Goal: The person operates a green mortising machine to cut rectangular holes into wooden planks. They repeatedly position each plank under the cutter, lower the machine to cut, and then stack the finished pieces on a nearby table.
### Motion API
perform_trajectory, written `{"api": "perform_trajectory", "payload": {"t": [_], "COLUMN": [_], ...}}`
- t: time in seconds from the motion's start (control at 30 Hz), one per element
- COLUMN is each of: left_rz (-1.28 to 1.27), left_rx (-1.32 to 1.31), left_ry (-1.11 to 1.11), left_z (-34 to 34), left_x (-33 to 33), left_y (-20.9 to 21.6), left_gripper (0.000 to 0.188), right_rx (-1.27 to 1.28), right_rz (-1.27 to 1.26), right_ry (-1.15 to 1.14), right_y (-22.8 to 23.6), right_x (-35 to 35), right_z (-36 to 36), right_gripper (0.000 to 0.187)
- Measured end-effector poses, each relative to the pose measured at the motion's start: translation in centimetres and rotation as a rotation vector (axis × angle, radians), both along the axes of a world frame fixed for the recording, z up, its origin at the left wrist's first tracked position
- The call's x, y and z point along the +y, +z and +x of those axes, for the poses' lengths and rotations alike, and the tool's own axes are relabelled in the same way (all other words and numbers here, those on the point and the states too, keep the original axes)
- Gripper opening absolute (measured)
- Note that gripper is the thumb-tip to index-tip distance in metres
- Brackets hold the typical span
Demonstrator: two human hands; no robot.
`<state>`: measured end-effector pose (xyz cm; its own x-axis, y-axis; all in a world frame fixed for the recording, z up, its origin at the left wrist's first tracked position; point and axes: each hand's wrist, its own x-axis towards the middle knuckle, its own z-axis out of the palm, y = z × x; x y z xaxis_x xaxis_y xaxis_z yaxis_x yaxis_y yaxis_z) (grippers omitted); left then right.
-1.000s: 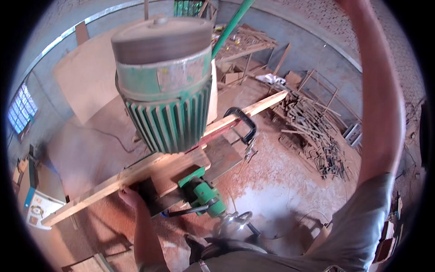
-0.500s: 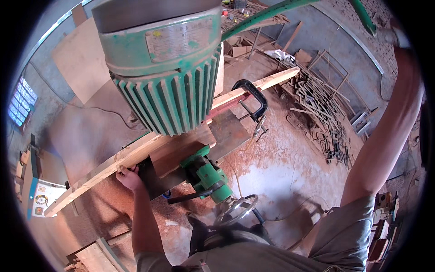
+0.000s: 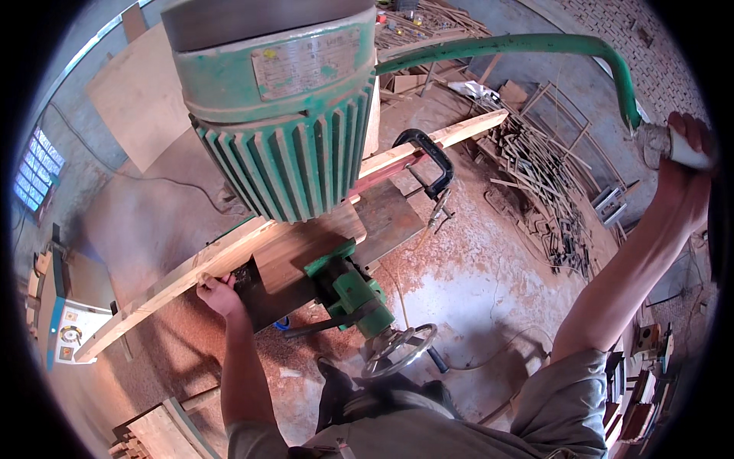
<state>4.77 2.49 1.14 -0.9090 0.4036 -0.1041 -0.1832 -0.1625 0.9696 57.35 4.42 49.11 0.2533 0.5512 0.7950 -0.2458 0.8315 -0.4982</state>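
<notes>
A big green ribbed motor [image 3: 283,145] stands over the machine in front of me. From it a curved green lever [image 3: 535,44] runs out to the far right, where my right hand [image 3: 692,141] is closed round its pale handle [image 3: 683,149]. My left hand [image 3: 219,294] rests against the near side of a long wooden beam [image 3: 164,289], fingers curled; what they hold, if anything, is hidden. Just right of it, a brown wooden board [image 3: 298,256] lies against the beam, with a green vise-like clamp [image 3: 349,291] at its near side.
A black C-clamp [image 3: 432,164] grips the beam's far part. A metal handwheel [image 3: 401,352] sits close to my body. Sticks and scrap wood [image 3: 535,180] are heaped at the right, and sawdust covers the floor [image 3: 459,283]. A white control panel [image 3: 76,334] stands at left.
The green lever has swung lower in the picture, and my right hand has come down with it. My left hand stays by the beam, almost unmoved.
</notes>
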Motion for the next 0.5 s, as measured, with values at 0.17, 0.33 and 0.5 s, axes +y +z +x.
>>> {"api": "perform_trajectory", "payload": {"t": [0.17,0.33,0.5], "left_rz": [-0.014,-0.036,-0.074], "left_rx": [0.008,0.009,0.012], "left_ry": [0.007,0.053,0.069], "left_z": [-0.6,-0.4,0.4], "left_x": [0.0,0.1,0.5], "left_y": [-0.7,-0.4,0.4], "left_gripper": [0.037,0.036,0.037], "right_rx": [0.119,0.149,0.171], "right_rz": [0.031,0.04,0.088], "right_ry": [-0.007,0.06,0.078], "right_y": [-3.0,-6.4,-10.4], "right_x": [-1.2,-2.8,-4.2], "right_z": [-0.3,0.2,2.4], "right_gripper": [0.029,0.034,0.036]}}
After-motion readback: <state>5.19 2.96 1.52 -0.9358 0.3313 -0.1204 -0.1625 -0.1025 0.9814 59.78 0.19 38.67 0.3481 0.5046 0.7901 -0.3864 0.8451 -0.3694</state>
